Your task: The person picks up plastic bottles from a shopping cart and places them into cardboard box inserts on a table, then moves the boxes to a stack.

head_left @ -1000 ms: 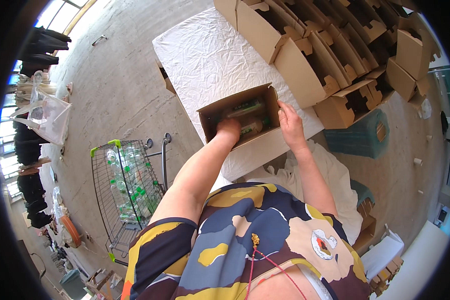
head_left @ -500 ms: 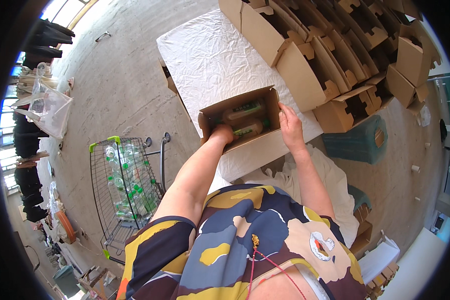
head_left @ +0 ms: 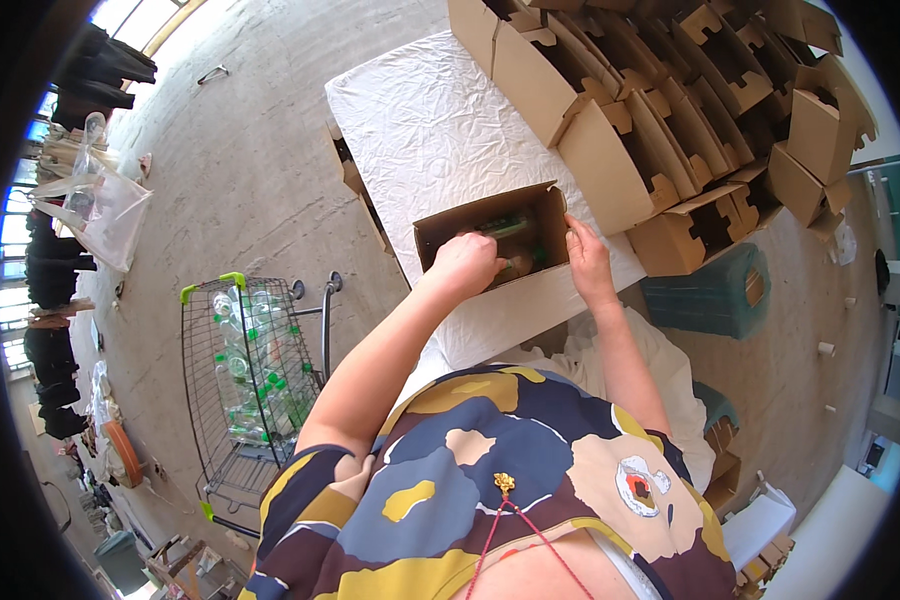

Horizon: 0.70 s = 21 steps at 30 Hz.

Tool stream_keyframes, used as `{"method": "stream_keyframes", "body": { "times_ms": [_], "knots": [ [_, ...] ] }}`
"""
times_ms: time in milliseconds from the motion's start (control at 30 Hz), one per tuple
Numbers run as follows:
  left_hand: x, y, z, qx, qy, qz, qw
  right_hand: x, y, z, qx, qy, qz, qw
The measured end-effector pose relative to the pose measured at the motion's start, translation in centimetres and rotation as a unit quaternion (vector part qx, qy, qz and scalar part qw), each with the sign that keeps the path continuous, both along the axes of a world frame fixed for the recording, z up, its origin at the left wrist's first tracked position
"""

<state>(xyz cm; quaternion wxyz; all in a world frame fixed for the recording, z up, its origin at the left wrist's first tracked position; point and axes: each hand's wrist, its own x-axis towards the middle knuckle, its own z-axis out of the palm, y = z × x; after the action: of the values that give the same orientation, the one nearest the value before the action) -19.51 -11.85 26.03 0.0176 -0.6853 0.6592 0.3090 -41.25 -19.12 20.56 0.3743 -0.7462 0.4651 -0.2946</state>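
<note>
An open cardboard box [head_left: 460, 212] stands on a white-covered table, with clear green-capped bottles [head_left: 516, 222] lying inside it. At its right wall, my right hand [head_left: 590, 262] grips the cardboard edge, thumb on one side. My left hand [head_left: 470, 262] is over the near left part of the opening, its fingers curled down beside a bottle. What those fingers hold, if anything, is hidden by the back of the hand.
Rows of open cardboard boxes [head_left: 610, 165] crowd the table's far right. A wire shopping cart [head_left: 195, 375] with green-capped bottles stands on the left. A teal bin [head_left: 705, 295] sits beyond the table's right side; white cloth [head_left: 660, 365] hangs near me.
My left hand has risen from deep in the box to the height of its opening. My right hand stays on the box's right wall. The view has shifted slightly.
</note>
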Motion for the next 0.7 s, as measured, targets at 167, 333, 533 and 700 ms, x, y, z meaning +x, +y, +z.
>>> {"method": "stream_keyframes", "body": {
  "times_ms": [167, 333, 533, 700],
  "knots": [
    [2.1, 6.2, 4.3, -0.374, 0.173, 0.204, 0.888, 0.3, 0.1, -0.5, -0.066, -0.017, -0.021, 0.997],
    [4.0, 11.3, 0.3, -0.374, 0.164, 0.295, 0.864, 1.5, 0.4, 1.8, -0.091, 0.016, 0.028, 0.995],
    [3.6, 10.9, -3.4, -0.306, 0.206, 0.189, 0.910, 1.8, 0.4, 0.8, 0.067, -0.045, 0.080, 0.994],
    [5.0, 9.7, -4.0, -0.229, 0.232, 0.190, 0.926, 1.9, -0.4, 1.2, 0.149, -0.007, 0.089, 0.985]
  ]
}}
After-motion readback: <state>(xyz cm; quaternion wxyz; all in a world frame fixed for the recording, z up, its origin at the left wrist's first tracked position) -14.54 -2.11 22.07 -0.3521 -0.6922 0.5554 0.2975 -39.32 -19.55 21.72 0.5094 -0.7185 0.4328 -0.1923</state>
